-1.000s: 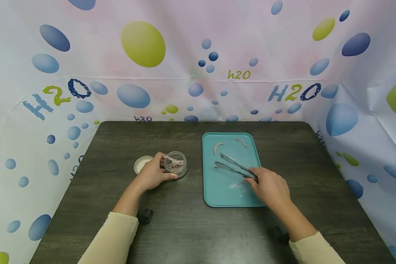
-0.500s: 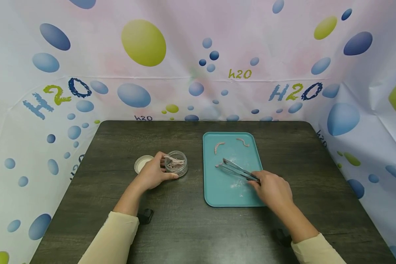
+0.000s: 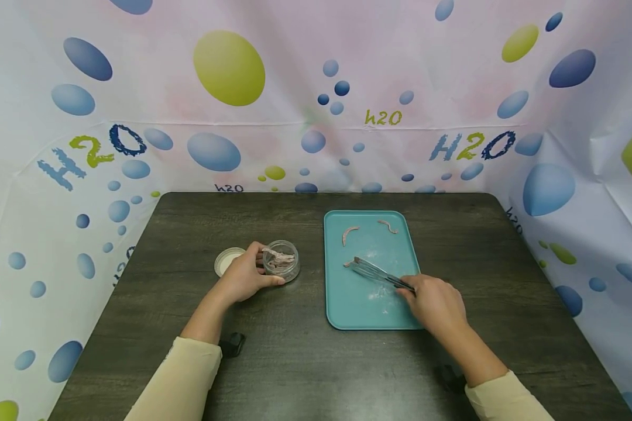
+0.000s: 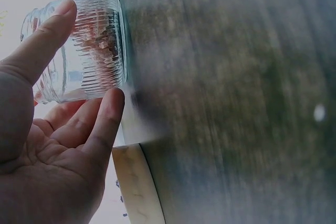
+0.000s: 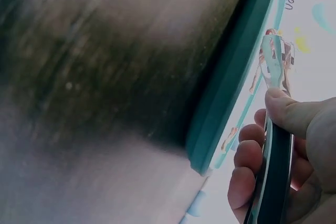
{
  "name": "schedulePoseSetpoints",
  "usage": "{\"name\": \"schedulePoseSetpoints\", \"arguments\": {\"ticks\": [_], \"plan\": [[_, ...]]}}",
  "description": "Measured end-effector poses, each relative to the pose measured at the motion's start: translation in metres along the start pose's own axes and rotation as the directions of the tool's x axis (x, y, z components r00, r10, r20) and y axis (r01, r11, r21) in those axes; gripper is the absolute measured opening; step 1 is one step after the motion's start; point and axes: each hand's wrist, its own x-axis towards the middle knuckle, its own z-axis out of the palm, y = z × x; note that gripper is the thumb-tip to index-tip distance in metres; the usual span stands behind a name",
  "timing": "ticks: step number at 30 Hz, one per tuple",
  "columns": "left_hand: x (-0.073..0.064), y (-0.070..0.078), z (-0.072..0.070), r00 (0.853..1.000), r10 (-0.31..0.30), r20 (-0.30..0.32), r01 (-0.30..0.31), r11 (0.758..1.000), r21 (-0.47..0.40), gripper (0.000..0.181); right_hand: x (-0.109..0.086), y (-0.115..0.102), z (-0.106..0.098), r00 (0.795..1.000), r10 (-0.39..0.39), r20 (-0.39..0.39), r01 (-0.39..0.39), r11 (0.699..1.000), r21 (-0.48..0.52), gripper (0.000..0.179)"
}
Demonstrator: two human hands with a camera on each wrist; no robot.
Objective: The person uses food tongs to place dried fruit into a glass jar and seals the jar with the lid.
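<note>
My left hand (image 3: pixel 244 278) holds a small ribbed glass jar (image 4: pixel 97 45), thumb on one side and fingers on the other. Pinkish-brown, worm-like strips (image 3: pixel 280 261) lie inside the uncovered jar. In my right hand (image 3: pixel 436 301) are metal tongs (image 3: pixel 377 274) with dark handles, their arms squeezed together low over a teal tray (image 3: pixel 347 307). The end of another small pinkish strip (image 3: pixel 346 264) pokes out at the tong tips; the tips hide the rest. Farther back on the tray lie a curved strip (image 3: pixel 345 235) and a wavy strip (image 3: pixel 388 226).
A round cream lid (image 3: pixel 225 261) lies on the dark wooden table (image 3: pixel 289 374), left of the jar and partly behind my left hand. White powdery marks (image 3: pixel 380 292) dot the tray. Behind the table hangs a sheet (image 3: pixel 284 70) printed with blue and green bubbles.
The tong arms have come together near the strip, after standing apart a second ago. My right hand has shifted very slightly; the left hand and jar have stayed in place.
</note>
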Motion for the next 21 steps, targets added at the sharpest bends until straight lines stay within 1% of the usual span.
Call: {"name": "schedulePoseSetpoints", "arguments": {"ticks": [7, 13, 21], "plan": [[-0.0002, 0.002, 0.0, 1.0, 0.001, 0.002, -0.001, 1.0, 0.014, 0.09, 0.0001, 0.0019, 0.0027, 1.0, -0.013, -0.014, 0.013, 1.0, 0.001, 0.031], [0.0001, 0.0018, -0.0005, 1.0, -0.001, 0.002, 0.001, 1.0, 0.008, 0.091, 0.0003, 0.0025, 0.0028, 1.0, -0.011, -0.021, 0.011, 1.0, 0.002, 0.028], [0.0004, 0.0005, -0.001, 1.0, 0.001, 0.002, -0.001, 1.0, 0.01, 0.089, 0.0002, 0.0038, 0.0024, 1.0, 0.022, 0.001, -0.022, 0.999, 0.029, 0.027]]}}
